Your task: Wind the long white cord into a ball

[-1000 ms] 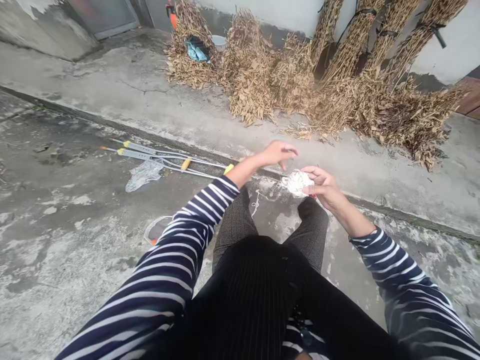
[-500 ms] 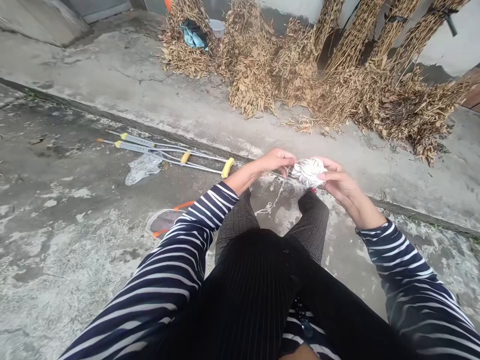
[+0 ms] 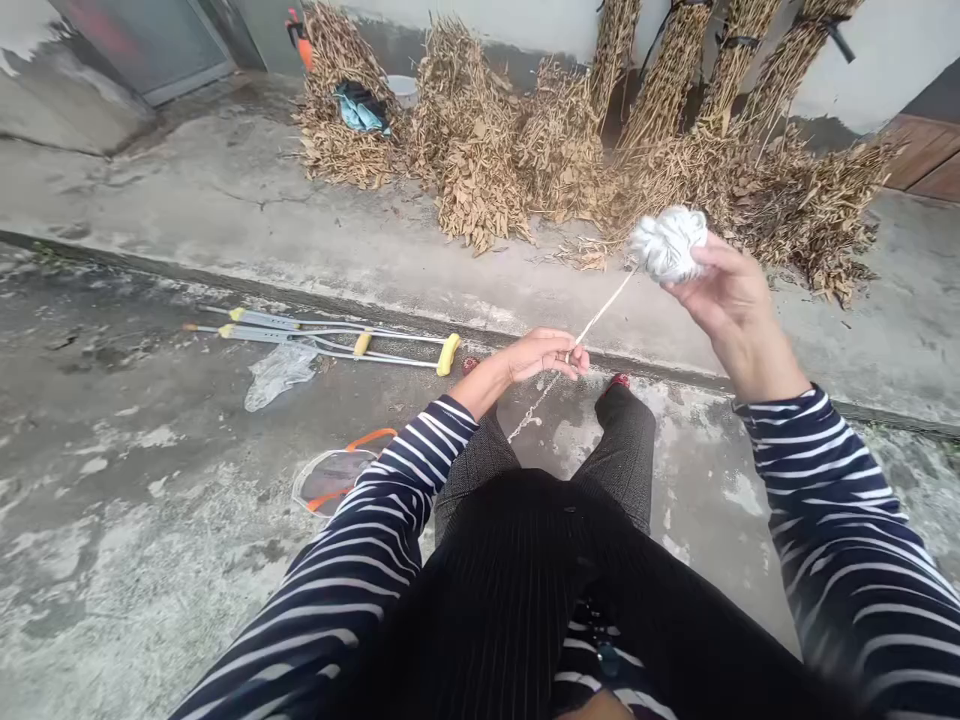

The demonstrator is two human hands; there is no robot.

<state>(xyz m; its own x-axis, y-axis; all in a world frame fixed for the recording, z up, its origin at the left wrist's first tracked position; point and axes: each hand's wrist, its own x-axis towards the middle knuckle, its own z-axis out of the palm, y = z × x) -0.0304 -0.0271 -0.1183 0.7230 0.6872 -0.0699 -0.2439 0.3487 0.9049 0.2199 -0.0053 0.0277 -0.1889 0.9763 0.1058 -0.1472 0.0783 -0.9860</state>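
Note:
Raised at the right, my right hand [image 3: 739, 305] is closed on a bundle of white string [image 3: 670, 243], fingers around its near side. A taut strand of white string [image 3: 606, 308] slants from the bundle down to my left hand [image 3: 546, 356], lower and further left. The left thumb and fingers are pinched on that strand. Below the left hand, a loose, knotted tail of the string [image 3: 531, 412] hangs between my legs towards the concrete ground.
Aluminium crutches [image 3: 337, 338] with yellow pads lie left of my feet, beside a clear plastic bag [image 3: 281, 375]. Closer lies a mesh bag with orange handles [image 3: 337, 478]. A low concrete step [image 3: 360, 240] runs across ahead; dried plant bundles [image 3: 487, 140] lean against the wall.
My right hand has moved up and right with the string bundle, away from my left hand. A length of string now stretches between them. The left hand stays low, slightly further down.

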